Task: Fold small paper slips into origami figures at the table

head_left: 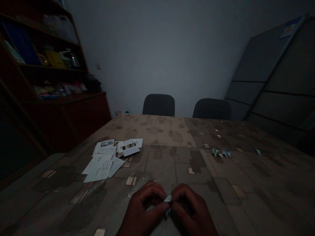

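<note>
Between my two hands, low in the middle of the view, is a small folded piece of paper [168, 198], pale and bluish. My left hand [145, 208] pinches its left side between thumb and forefinger. From the other side, my right hand [190, 208] grips it with thumb and fingertips. Most of the paper is hidden behind the fingers, so its full shape cannot be made out. Both hands are just above the patterned tablecloth [169, 167].
Printed paper sheets [100, 164] lie in a loose pile at the left. Several small folded paper pieces [220, 152] stand at the right, with another folded piece [256, 151] farther right. Two dark chairs [158, 105] are beyond the table; a shelf cabinet [83, 111] stands left.
</note>
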`<action>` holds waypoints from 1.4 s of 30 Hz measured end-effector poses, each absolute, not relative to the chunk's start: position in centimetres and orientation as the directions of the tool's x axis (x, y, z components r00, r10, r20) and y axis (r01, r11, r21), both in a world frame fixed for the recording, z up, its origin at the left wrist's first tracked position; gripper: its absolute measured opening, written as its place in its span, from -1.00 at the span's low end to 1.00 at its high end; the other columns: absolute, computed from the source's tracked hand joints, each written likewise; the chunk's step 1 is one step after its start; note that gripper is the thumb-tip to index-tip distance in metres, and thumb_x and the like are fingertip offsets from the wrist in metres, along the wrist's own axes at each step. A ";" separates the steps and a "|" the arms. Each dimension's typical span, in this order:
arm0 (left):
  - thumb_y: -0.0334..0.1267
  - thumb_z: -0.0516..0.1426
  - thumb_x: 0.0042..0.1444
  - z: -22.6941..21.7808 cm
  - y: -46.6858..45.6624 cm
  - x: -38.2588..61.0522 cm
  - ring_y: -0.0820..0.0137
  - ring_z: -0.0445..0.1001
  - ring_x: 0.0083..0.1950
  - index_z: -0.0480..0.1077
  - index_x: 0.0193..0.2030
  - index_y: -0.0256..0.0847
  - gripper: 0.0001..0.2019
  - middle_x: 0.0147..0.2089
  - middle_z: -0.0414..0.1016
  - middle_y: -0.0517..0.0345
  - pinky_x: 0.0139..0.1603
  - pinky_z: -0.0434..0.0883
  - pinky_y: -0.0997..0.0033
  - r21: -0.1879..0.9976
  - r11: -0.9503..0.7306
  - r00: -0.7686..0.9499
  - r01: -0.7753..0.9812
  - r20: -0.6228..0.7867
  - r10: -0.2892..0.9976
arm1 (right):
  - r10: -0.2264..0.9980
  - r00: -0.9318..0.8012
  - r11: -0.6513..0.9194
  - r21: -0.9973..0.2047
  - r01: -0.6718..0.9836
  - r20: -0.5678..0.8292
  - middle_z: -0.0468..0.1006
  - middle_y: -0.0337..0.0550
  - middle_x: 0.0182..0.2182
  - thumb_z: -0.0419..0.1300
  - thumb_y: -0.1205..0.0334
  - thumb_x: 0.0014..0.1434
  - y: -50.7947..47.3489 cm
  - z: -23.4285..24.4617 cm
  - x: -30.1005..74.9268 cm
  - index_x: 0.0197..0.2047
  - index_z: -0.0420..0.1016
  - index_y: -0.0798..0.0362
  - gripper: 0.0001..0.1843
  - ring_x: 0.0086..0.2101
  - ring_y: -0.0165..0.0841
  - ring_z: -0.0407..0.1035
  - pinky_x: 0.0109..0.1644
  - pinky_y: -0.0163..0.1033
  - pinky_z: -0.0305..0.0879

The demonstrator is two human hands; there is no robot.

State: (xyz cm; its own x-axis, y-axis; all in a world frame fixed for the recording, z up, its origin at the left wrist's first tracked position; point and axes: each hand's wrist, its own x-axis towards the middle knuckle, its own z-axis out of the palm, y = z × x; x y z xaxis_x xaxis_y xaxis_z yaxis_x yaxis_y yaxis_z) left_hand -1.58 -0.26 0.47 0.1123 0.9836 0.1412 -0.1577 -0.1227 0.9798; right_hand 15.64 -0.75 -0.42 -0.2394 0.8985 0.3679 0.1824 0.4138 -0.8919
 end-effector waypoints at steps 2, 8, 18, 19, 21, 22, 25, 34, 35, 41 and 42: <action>-0.35 0.31 -0.07 0.3 -0.3 -1.6 0.37 0.41 -0.35 0.52 -0.50 -0.22 -0.94 -0.41 0.43 0.18 -0.34 0.35 0.46 0.978 -0.120 0.110 -0.168 0.140 0.984 | 0.930 -0.193 0.349 -0.916 0.198 0.312 0.47 -0.21 -0.44 0.18 0.26 0.17 -0.9 -0.4 15.4 -0.29 0.42 0.04 -0.96 -0.40 -0.33 0.40 -0.31 -0.30 0.29; -0.28 0.35 -0.05 -0.3 -0.1 -1.8 0.32 0.45 -0.30 0.51 -0.51 -0.22 -0.86 -0.38 0.45 0.14 -0.26 0.40 0.42 0.980 -0.124 0.154 -0.158 0.149 0.977 | 0.959 -0.174 0.257 -0.948 0.190 0.225 0.39 -0.29 -0.52 0.21 0.12 0.15 -0.9 0.1 15.2 -0.38 0.41 0.04 -0.82 -0.46 -0.37 0.30 -0.38 -0.33 0.20; -0.14 0.24 0.08 0.9 0.1 -2.1 0.31 0.45 -0.32 0.58 -0.30 -0.16 -0.84 -0.42 0.49 0.17 -0.27 0.37 0.42 0.996 -0.045 0.037 -0.081 0.049 0.998 | 0.973 -0.167 0.181 -0.975 0.130 0.159 0.26 -0.33 -0.53 0.17 -0.02 0.23 -0.6 0.0 15.3 -0.41 0.33 0.04 -0.68 -0.48 -0.40 0.17 -0.39 -0.33 0.12; -0.16 0.23 0.08 0.9 0.1 -2.1 0.32 0.44 -0.33 0.58 -0.31 -0.16 -0.85 -0.43 0.49 0.18 -0.29 0.36 0.43 0.997 -0.033 0.045 -0.076 0.036 0.998 | 0.974 -0.162 0.178 -0.976 0.122 0.157 0.26 -0.33 -0.53 0.18 -0.04 0.22 -0.6 0.0 15.3 -0.41 0.33 0.03 -0.66 -0.49 -0.40 0.17 -0.40 -0.33 0.12; -0.24 0.26 0.02 0.7 -0.1 -2.0 0.36 0.42 -0.36 0.57 -0.39 -0.18 -0.92 -0.43 0.46 0.20 -0.33 0.33 0.47 0.998 -0.046 0.083 -0.052 0.051 0.995 | 0.972 -0.172 0.184 -0.976 0.121 0.162 0.27 -0.32 -0.53 0.18 -0.07 0.22 -0.6 0.1 15.3 -0.41 0.33 0.04 -0.65 -0.48 -0.40 0.17 -0.40 -0.33 0.12; -0.28 0.28 -0.02 0.6 -0.1 -1.9 0.37 0.41 -0.37 0.55 -0.43 -0.19 -0.95 -0.43 0.45 0.21 -0.35 0.32 0.48 0.997 -0.068 0.096 -0.041 0.072 0.993 | 0.970 -0.180 0.190 -0.974 0.127 0.165 0.27 -0.31 -0.53 0.18 -0.07 0.22 -0.6 0.1 15.3 -0.41 0.34 0.04 -0.64 -0.48 -0.39 0.18 -0.40 -0.33 0.12; -0.31 0.29 -0.06 -0.1 -0.3 -1.6 0.39 0.37 -0.42 0.51 -0.53 -0.22 -0.91 -0.47 0.42 0.21 -0.39 0.28 0.49 0.992 -0.117 0.081 -0.043 0.120 0.989 | 0.967 -0.192 0.197 -0.968 0.156 0.166 0.27 -0.31 -0.53 0.15 -0.08 0.24 -0.6 0.1 15.3 -0.40 0.34 0.04 -0.64 -0.48 -0.39 0.17 -0.41 -0.33 0.11; -0.23 0.30 -0.07 -0.9 0.4 -1.9 0.36 0.37 -0.40 0.49 -0.53 -0.24 -0.85 -0.50 0.45 0.20 -0.36 0.28 0.46 0.991 -0.014 0.049 -0.132 0.020 0.999 | 0.968 -0.231 0.164 -0.947 0.275 0.100 0.31 -0.30 -0.53 0.15 0.10 0.18 -0.7 -0.4 15.0 -0.38 0.33 0.05 -0.79 -0.46 -0.37 0.21 -0.37 -0.32 0.12; -0.23 0.30 -0.07 -0.9 0.4 -1.9 0.37 0.36 -0.40 0.49 -0.53 -0.25 -0.84 -0.51 0.44 0.20 -0.36 0.27 0.47 0.992 -0.008 0.044 -0.128 0.014 0.999 | 0.968 -0.232 0.162 -0.944 0.288 0.095 0.30 -0.31 -0.53 0.16 0.11 0.17 -0.6 -0.4 15.0 -0.40 0.32 0.04 -0.80 -0.46 -0.37 0.20 -0.38 -0.32 0.11; -0.17 0.29 -0.05 -1.3 -0.1 -1.4 0.39 0.30 -0.44 0.43 -0.53 -0.25 -0.79 -0.54 0.38 0.23 -0.41 0.23 0.49 0.989 0.036 -0.001 -0.144 -0.036 0.999 | 0.959 -0.267 0.177 -0.941 0.289 0.098 0.25 -0.32 -0.53 0.08 0.10 0.21 -0.6 -0.1 15.0 -0.44 0.26 0.03 -0.76 -0.46 -0.37 0.17 -0.38 -0.31 0.07; -0.16 0.29 -0.04 -1.4 -0.1 -1.3 0.39 0.30 -0.44 0.42 -0.53 -0.24 -0.78 -0.54 0.38 0.23 -0.41 0.23 0.49 0.988 0.039 -0.003 -0.150 -0.040 0.999 | 0.956 -0.277 0.179 -0.940 0.290 0.096 0.26 -0.31 -0.53 0.07 0.09 0.22 -0.6 -0.1 15.0 -0.43 0.26 0.03 -0.75 -0.46 -0.37 0.18 -0.38 -0.31 0.08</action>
